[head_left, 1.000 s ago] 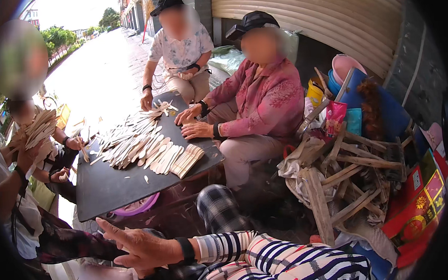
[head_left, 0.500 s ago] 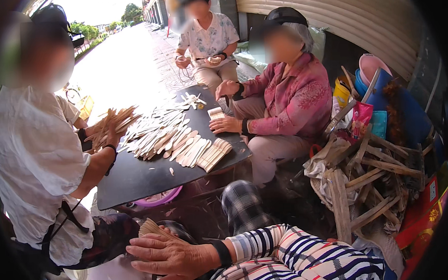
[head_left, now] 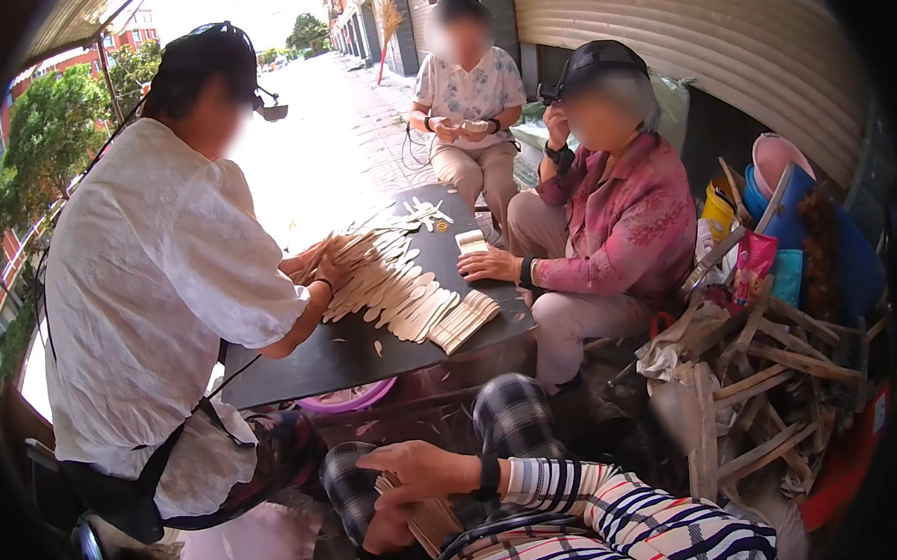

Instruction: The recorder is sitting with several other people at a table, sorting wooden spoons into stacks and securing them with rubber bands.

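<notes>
My right hand, in a striped sleeve with a black wristband, lies on top of a small bundle of flat wooden sticks on my lap. My left hand grips the same bundle from below. My checked trouser knees are just beyond the hands. Ahead stands a low black table covered with several rows of flat wooden sticks. Both my hands are well short of the table.
A person in a white shirt sits at the table's left, handling sticks. A person in a pink top sits at its right, another behind. Scrap wood is piled at right. A purple basin sits under the table.
The view has swung left and the person in white now fills the left side. My right hand has moved from lying spread on my knee onto the stick bundle, and my left hand has come into view.
</notes>
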Tool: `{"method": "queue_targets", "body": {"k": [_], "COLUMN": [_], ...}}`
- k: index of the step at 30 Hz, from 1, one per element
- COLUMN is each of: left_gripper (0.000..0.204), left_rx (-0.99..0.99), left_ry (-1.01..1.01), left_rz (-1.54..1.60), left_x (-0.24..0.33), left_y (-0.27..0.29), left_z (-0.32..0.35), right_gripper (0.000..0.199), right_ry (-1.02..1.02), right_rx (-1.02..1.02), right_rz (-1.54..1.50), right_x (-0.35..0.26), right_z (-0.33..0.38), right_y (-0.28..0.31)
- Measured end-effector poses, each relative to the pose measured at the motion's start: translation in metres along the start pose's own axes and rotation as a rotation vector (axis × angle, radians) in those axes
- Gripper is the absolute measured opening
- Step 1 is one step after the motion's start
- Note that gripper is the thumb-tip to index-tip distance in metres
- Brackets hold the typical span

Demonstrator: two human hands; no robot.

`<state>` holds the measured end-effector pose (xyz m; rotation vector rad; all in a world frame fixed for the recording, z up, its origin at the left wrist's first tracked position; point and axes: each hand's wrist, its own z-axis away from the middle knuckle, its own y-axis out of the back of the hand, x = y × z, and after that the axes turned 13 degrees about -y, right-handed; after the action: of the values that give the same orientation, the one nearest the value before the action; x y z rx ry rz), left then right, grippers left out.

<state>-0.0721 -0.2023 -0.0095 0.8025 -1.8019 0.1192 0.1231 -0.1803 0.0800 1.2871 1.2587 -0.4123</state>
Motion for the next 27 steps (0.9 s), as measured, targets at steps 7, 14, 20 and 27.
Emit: {"method": "queue_targets", "body": {"k": [7,14,20,27], "left_gripper": [0.053,0.053,0.048,0.043], "left_rx": [0.277,0.305,0.289,0.269], "left_ry": [0.266,0.367,0.368,0.403], "left_rz": [1.13,1.033,0.915,0.764], "left_x": [0.026,0.014,0.025,0.031], "left_y": [-0.034,-0.051,-0.054,-0.053], "left_z": [-0.022,-0.007,-0.01,-0.01], "right_gripper": [0.039,0.033,0.029,0.029], "right_ry": [-0.014,-0.002,0.047,0.004], "right_rx": [-0.073,-0.213,-0.208,-0.264], "right_rz": [0.128,0.082,0.121,0.053], "right_x": [0.009,0.011,0.011,0.012], "right_z": [0.02,0.027,0.028,0.027], "right_y": [0.007,0.005,0.002,0.004]}}
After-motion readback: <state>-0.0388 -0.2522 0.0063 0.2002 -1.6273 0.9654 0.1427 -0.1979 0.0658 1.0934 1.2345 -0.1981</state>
